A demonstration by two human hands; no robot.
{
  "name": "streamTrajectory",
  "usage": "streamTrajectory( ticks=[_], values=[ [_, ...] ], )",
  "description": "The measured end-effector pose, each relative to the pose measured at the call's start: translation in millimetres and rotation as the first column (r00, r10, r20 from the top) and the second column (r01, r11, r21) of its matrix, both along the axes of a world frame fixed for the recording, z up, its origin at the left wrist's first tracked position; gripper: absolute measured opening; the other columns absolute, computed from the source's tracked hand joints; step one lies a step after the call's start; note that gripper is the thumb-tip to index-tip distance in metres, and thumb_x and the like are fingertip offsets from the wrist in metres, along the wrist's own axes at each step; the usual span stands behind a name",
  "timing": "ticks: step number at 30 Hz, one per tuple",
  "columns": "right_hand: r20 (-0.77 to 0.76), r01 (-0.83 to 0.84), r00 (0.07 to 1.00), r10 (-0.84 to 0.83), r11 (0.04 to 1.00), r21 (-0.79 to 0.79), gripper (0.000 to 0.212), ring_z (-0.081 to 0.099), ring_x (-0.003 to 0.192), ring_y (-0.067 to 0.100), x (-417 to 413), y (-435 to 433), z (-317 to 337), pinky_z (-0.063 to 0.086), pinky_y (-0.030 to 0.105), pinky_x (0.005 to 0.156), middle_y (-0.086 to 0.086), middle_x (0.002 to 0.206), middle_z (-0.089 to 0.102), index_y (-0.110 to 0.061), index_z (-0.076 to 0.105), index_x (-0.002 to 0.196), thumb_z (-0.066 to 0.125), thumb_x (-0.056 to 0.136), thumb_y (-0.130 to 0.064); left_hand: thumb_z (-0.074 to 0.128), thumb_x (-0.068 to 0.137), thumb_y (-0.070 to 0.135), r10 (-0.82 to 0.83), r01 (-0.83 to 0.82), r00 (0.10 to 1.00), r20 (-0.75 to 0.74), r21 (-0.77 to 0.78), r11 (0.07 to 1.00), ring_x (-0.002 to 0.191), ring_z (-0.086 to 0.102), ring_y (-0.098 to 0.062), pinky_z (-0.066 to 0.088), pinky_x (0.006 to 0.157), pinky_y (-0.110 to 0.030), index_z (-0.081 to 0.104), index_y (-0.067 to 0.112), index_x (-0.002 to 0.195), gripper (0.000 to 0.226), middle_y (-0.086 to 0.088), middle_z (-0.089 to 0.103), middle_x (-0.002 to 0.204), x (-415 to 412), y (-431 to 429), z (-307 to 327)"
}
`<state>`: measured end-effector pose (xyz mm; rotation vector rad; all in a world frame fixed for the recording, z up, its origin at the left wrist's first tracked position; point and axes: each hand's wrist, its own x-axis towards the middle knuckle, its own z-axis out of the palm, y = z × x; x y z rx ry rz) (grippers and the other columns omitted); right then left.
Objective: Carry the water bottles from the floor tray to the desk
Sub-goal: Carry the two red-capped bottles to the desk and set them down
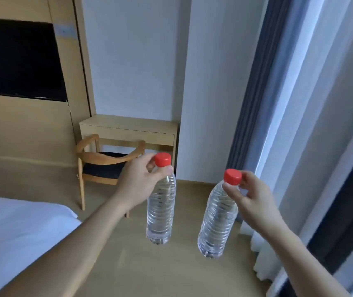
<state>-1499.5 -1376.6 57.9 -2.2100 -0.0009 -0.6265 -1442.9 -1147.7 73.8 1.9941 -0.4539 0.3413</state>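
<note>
Your left hand pinches the neck of one clear ribbed water bottle under its red cap; your right hand grips the second bottle the same way. Both hang above the wooden floor, well short of the desk ahead

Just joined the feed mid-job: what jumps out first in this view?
Two clear water bottles with red caps hang in mid-air at centre, the left bottle in the left hand and the right bottle in the right hand, each in a fingertip grip at the neck. Straight ahead against the white wall stands the wooden desk, a chair pushed in front.
</note>
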Motion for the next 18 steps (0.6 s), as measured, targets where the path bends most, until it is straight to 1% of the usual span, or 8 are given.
streamTrajectory(
  ticks=[3,5,8,10,12,15,16,18],
  values=[
    [-0.04,-0.121,0.992,0.122,0.993,0.01,0.014,0.06,0.088,0.012,62,58,-5,0.045,0.027,0.077,-0.012,0.087,0.062,-0.029,0.053,0.091,0.064,0.083,-0.03,0.067,0.075,0.044,0.075,-0.075,0.997,-0.001,0.016,0.997,0.089,0.064,-0.017,0.049,0.082,-0.036,0.067,0.024,0.09,0.025,-0.002,0.071,0.089,46,61,-6],
    [-0.067,-0.21,0.976,0.209,0.978,-0.001,0.016,0.06,0.091,0.009,106,98,-8,0.046,0.027,0.082,-0.017,0.089,0.06,-0.034,0.051,0.091,0.064,0.083,-0.032,0.066,0.072,0.049,0.129,-0.129,0.992,-0.014,0.001,0.992,0.09,0.064,-0.025,0.049,0.086,-0.048,0.068,0.022,0.088,0.032,-0.01,0.07,0.091,77,102,-9],
    [-0.095,-0.305,0.949,0.302,0.952,-0.028,0.02,0.061,0.096,0.01,172,156,-8,0.048,0.029,0.086,-0.009,0.097,0.065,-0.027,0.056,0.1,0.064,0.083,-0.034,0.067,0.071,0.045,0.19,-0.192,0.981,-0.038,-0.03,0.981,0.089,0.063,-0.027,0.047,0.086,-0.046,0.069,0.02,0.088,0.03,-0.013,0.07,0.09,119,158,-6],
    [-0.093,-0.349,0.934,0.344,0.936,-0.043,0.023,0.059,0.097,0.009,209,191,-7,0.045,0.026,0.083,-0.011,0.098,0.063,-0.026,0.055,0.103,0.063,0.083,-0.035,0.07,0.076,0.034,0.223,-0.224,0.974,-0.041,-0.027,0.974,0.091,0.063,-0.025,0.047,0.086,-0.041,0.068,0.016,0.09,0.023,-0.01,0.071,0.092,145,188,-1],
    [-0.068,-0.38,0.923,0.379,0.925,-0.014,0.021,0.059,0.098,0.01,243,221,-6,0.044,0.023,0.08,-0.015,0.094,0.061,-0.03,0.053,0.099,0.065,0.083,-0.033,0.07,0.079,0.027,0.252,-0.253,0.967,-0.024,-0.025,0.967,0.093,0.063,-0.026,0.048,0.086,-0.039,0.068,0.016,0.091,0.016,-0.01,0.07,0.093,172,214,2],
    [-0.057,-0.438,0.897,0.439,0.898,0.028,0.03,0.06,0.107,0.015,291,263,-4,0.048,0.034,0.091,-0.005,0.108,0.066,-0.023,0.056,0.109,0.065,0.082,-0.034,0.068,0.08,0.029,0.298,-0.298,0.955,-0.002,0.007,0.954,0.094,0.062,-0.024,0.048,0.086,-0.04,0.067,0.018,0.094,0.018,-0.009,0.07,0.095,207,244,0],
    [-0.053,-0.468,0.882,0.469,0.883,0.034,0.034,0.06,0.109,0.015,309,277,-3,0.048,0.034,0.093,-0.003,0.111,0.065,-0.02,0.056,0.112,0.065,0.083,-0.034,0.068,0.081,0.029,0.301,-0.301,0.954,-0.004,0.019,0.954,0.094,0.062,-0.023,0.048,0.087,-0.038,0.067,0.017,0.095,0.019,-0.009,0.07,0.096,220,252,-1],
    [-0.053,-0.524,0.85,0.525,0.851,0.027,0.033,0.059,0.109,0.013,344,302,-1,0.044,0.028,0.09,-0.004,0.111,0.064,-0.017,0.056,0.114,0.063,0.085,-0.031,0.067,0.082,0.027,0.302,-0.302,0.953,-0.02,0.024,0.953,0.096,0.062,-0.024,0.047,0.09,-0.041,0.066,0.015,0.096,0.018,-0.01,0.07,0.097,246,266,-4]
  ],
)
